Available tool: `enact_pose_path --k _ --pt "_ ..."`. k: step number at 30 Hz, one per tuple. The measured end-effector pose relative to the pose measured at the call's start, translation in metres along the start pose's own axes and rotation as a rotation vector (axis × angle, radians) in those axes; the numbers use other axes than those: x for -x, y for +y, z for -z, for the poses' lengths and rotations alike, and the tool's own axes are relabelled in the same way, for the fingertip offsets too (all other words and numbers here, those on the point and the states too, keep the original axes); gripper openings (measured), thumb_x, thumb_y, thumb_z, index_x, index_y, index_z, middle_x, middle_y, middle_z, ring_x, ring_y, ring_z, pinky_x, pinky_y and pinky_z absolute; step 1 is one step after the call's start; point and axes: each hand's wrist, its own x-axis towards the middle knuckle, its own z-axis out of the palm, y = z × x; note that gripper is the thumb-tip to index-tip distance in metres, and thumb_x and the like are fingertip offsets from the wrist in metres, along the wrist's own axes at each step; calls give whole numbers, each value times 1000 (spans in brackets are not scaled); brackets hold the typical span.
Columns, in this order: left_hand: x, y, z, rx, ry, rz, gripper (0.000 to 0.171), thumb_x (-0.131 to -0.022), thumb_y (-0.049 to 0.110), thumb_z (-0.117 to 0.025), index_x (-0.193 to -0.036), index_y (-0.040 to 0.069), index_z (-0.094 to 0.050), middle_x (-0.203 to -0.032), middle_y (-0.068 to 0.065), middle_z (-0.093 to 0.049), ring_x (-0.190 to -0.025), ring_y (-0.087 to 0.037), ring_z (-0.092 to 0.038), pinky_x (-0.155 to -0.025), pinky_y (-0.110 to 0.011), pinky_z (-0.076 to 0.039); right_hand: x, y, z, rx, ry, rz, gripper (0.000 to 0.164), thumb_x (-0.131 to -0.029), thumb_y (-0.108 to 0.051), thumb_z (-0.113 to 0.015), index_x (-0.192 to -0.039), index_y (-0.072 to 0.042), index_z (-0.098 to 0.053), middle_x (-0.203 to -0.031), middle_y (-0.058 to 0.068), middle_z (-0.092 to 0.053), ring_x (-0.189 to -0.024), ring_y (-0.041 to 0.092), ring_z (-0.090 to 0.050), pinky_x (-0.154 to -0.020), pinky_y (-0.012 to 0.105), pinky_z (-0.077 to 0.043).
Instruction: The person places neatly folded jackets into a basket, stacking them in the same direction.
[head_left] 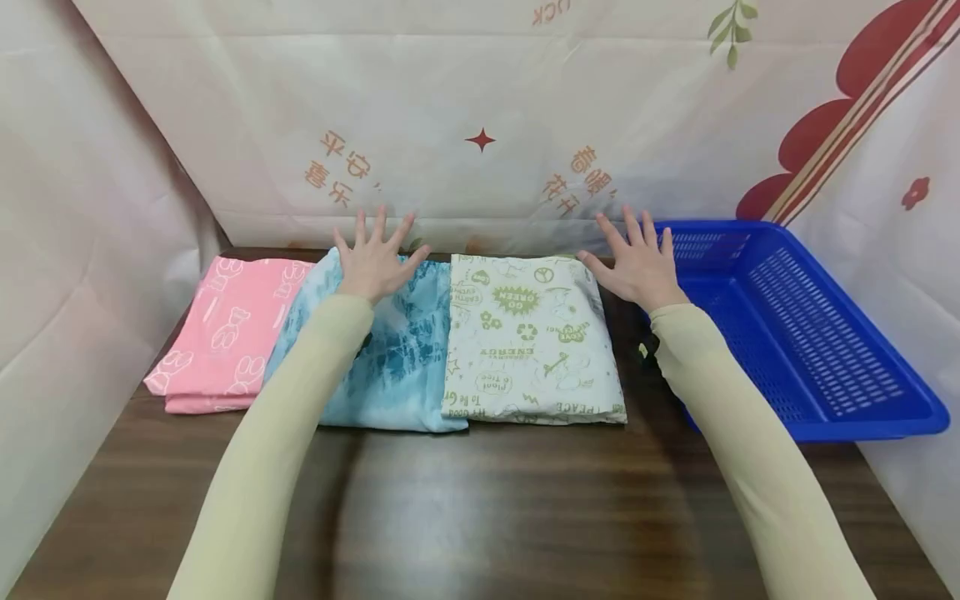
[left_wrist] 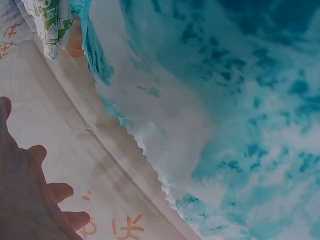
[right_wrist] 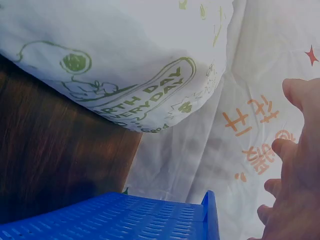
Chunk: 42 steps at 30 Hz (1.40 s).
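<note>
My left hand (head_left: 375, 265) is spread with straight fingers over the far end of a folded blue tie-dye cloth (head_left: 405, 358). The left wrist view shows that cloth's blue and white surface (left_wrist: 240, 110) close up, the fingers at lower left holding nothing. My right hand (head_left: 637, 265), fingers also spread, is between a folded white cloth with green print (head_left: 525, 342) and a blue plastic basket (head_left: 787, 333). Nothing is in its grasp. In the right wrist view the white cloth (right_wrist: 130, 45) is above the basket's rim (right_wrist: 165, 205). A folded pink cloth (head_left: 232, 333) lies at far left.
The three cloths lie in a row on a dark wooden table (head_left: 480, 517), the blue one meeting its neighbours. A printed pale curtain (head_left: 450, 92) stands behind the table's far edge, with more sheeting at both sides. Perforated walls enclose the basket at right.
</note>
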Motion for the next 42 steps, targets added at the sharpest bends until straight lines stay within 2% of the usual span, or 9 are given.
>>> enact_pose_path --k 4,10,18,21,26,30,33,39,42 --pt "2 2 1 6 14 -4 72 -95 69 -25 -156 36 -8 -161 -7 4 -144 -36 12 -105 -66 13 2 5 0 -18 -3 -2 81 -94 -70 -28 -157 -25 -5 -159 13 13 -141 36 21 -106 63 13" --pt "7 7 -3 61 -56 -13 72 -94 70 -26 -155 37 -5 -161 -10 3 -144 -40 4 -105 -66 12 9 4 0 -22 -31 1 82 -94 -69 -26 -157 -22 -5 -158 21 9 -142 40 16 -108 62 11" --pt "19 30 -16 78 -158 -63 72 -96 66 -27 -157 30 -10 -159 -17 -11 -143 -41 -11 -109 -65 -3 20 -18 -10 -82 -61 30 78 -97 -65 -28 -157 -21 -7 -155 31 -5 -142 45 0 -110 59 5" --pt "24 43 -20 78 -185 -102 73 -96 67 -26 -157 28 -12 -157 -19 -17 -141 -42 -19 -110 -61 -15 25 -24 -15 -88 -83 22 73 -99 -60 -29 -157 -21 -7 -152 35 -13 -140 48 -7 -111 60 -1" --pt "35 59 -27 193 -236 -124 76 -96 67 -27 -157 24 -15 -155 -20 -24 -138 -41 -28 -103 -58 -33 34 -29 -23 -127 -137 -34 68 -102 -52 -28 -157 -20 -3 -147 38 -23 -134 54 -21 -105 65 -19" --pt "42 66 -35 269 -245 -132 75 -97 65 -30 -156 19 -19 -152 -21 -27 -139 -42 -23 -105 -57 -31 43 -35 -27 -157 -172 -81 68 -102 -52 -27 -157 -21 -1 -145 37 -27 -127 55 -33 -97 67 -31" --pt "45 70 -43 333 -266 -151 74 -98 61 -32 -155 16 -21 -151 -24 -26 -139 -44 -18 -104 -59 -28 49 -39 -29 -167 -199 -109 70 -102 -53 -28 -157 -21 2 -145 38 -26 -124 56 -36 -93 68 -33" --pt "48 73 -51 493 -282 -191 70 -100 51 -42 -153 10 -23 -147 -25 -25 -130 -38 -34 -99 -53 -36 58 -36 -34 -208 -259 -152 73 -102 -52 -29 -156 -17 4 -146 36 -29 -121 56 -39 -93 66 -35" --pt "49 73 -51 592 -294 -208 72 -99 48 -45 -153 8 -20 -151 -20 -24 -134 -34 -33 -104 -50 -34 60 -30 -38 -301 -299 -169 75 -101 -49 -34 -156 -16 5 -151 30 -23 -128 54 -33 -100 63 -31"
